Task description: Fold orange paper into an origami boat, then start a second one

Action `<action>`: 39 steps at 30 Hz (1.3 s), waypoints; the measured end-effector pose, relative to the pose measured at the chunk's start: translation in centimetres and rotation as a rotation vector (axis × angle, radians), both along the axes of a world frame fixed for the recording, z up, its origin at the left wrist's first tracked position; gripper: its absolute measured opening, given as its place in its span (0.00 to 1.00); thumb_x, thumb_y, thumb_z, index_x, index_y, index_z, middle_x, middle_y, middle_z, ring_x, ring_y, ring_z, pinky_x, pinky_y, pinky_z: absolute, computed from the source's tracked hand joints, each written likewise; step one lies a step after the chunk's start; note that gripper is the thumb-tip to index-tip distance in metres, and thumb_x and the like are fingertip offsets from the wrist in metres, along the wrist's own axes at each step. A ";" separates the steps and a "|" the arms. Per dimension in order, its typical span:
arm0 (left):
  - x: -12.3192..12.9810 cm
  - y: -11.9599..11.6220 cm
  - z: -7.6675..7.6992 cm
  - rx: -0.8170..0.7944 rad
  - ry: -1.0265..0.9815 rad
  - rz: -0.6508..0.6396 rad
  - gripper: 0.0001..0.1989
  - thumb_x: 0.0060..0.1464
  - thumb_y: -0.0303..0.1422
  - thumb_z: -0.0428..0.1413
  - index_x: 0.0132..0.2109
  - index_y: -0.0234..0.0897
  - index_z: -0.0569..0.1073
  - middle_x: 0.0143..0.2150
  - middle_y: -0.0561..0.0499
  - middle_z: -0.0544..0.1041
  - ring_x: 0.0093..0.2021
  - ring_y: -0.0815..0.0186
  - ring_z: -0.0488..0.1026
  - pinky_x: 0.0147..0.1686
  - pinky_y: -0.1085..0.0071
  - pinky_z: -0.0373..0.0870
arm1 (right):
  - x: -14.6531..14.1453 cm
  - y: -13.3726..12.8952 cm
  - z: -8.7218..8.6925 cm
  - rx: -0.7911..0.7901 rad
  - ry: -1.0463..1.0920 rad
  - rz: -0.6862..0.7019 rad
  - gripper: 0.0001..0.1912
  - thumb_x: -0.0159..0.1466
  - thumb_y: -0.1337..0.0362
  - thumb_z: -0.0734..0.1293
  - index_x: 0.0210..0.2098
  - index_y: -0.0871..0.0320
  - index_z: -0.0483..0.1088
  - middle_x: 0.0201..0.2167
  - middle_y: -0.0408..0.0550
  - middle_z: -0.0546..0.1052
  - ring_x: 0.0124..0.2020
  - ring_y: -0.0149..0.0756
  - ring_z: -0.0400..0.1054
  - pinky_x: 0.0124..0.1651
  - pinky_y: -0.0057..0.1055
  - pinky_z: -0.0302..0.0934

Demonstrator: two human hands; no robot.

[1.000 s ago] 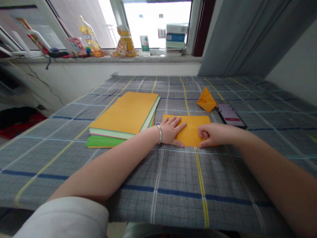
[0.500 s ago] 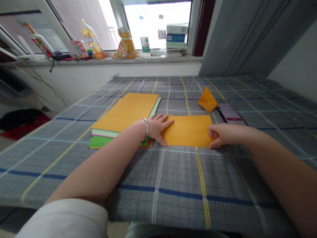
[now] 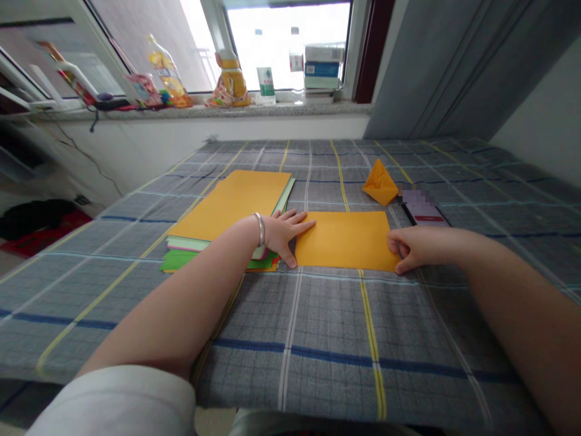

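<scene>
Beside the paper stack, the orange sheet is being steadied, seemingly for flatness. Stackward, it's touched by the splayed, empty left hand; farther off, by the curled right hand, grip unclear.

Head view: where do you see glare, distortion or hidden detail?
In the head view, the window is blown out white; the right forearm looks stretched toward the corner; blocky pixels hide part of the phone; the orange sheet shows no strong glare.
</scene>
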State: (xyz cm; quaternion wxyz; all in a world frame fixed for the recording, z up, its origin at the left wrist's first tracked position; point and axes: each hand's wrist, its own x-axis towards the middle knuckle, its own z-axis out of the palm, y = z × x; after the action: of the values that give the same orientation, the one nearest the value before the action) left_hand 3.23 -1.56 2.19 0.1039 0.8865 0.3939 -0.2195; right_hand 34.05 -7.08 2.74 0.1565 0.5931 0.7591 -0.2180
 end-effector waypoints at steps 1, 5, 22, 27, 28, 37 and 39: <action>0.0 0.0 0.0 -0.006 0.000 -0.001 0.65 0.35 0.54 0.64 0.72 0.41 0.38 0.73 0.39 0.33 0.72 0.40 0.31 0.65 0.39 0.37 | 0.0 -0.1 0.1 -0.002 -0.003 0.007 0.15 0.47 0.62 0.72 0.29 0.53 0.62 0.24 0.40 0.70 0.28 0.36 0.66 0.27 0.31 0.51; -0.1 0.2 0.1 -0.027 -0.007 0.003 0.65 0.34 0.54 0.65 0.72 0.41 0.38 0.73 0.39 0.33 0.72 0.41 0.31 0.66 0.40 0.37 | 0.3 -0.1 0.1 -0.003 -0.050 -0.007 0.14 0.47 0.64 0.71 0.30 0.54 0.63 0.25 0.40 0.70 0.28 0.37 0.66 0.27 0.32 0.50; 2.8 -1.9 -1.1 0.080 -0.248 -0.169 0.48 0.48 0.52 0.61 0.70 0.40 0.52 0.73 0.38 0.46 0.72 0.45 0.42 0.67 0.46 0.43 | -0.6 -0.5 -0.4 0.289 0.206 0.305 0.17 0.52 0.59 0.71 0.42 0.53 0.74 0.40 0.46 0.77 0.40 0.41 0.71 0.40 0.34 0.62; 3.4 -1.7 -1.2 0.036 -0.501 -0.333 0.28 0.57 0.32 0.56 0.64 0.40 0.64 0.66 0.46 0.65 0.67 0.60 0.59 0.65 0.62 0.55 | -1.6 -1.2 -0.1 0.351 0.257 0.482 0.10 0.58 0.66 0.66 0.39 0.54 0.75 0.42 0.47 0.77 0.44 0.39 0.71 0.47 0.34 0.62; 3.5 -1.8 -1.3 0.054 -0.528 -0.360 0.26 0.57 0.29 0.54 0.63 0.40 0.66 0.64 0.48 0.68 0.65 0.62 0.62 0.64 0.63 0.57 | -1.7 -1.3 -0.1 0.376 0.240 0.490 0.10 0.59 0.67 0.65 0.39 0.54 0.75 0.41 0.46 0.77 0.43 0.39 0.71 0.46 0.34 0.62; 4.5 -2.8 -1.3 0.462 -0.323 -0.495 0.15 0.66 0.37 0.49 0.56 0.42 0.73 0.56 0.51 0.76 0.51 0.62 0.75 0.47 0.65 0.69 | -2.8 -1.5 -1.5 0.729 0.137 0.541 0.10 0.66 0.64 0.61 0.38 0.55 0.76 0.36 0.45 0.80 0.37 0.37 0.73 0.37 0.32 0.59; 4.7 -3.3 -1.0 0.541 -0.265 -0.451 0.14 0.66 0.34 0.48 0.55 0.40 0.73 0.53 0.50 0.78 0.46 0.63 0.77 0.41 0.67 0.69 | -2.9 -1.4 -1.8 0.816 0.103 0.554 0.11 0.67 0.64 0.61 0.37 0.56 0.75 0.36 0.46 0.80 0.36 0.37 0.72 0.36 0.33 0.58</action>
State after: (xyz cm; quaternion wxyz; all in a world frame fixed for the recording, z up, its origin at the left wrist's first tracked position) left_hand 7.93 -4.86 1.16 -0.1350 0.9671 0.2155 -0.0083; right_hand 31.18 -8.51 0.93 -0.0740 0.3706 0.9183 0.1177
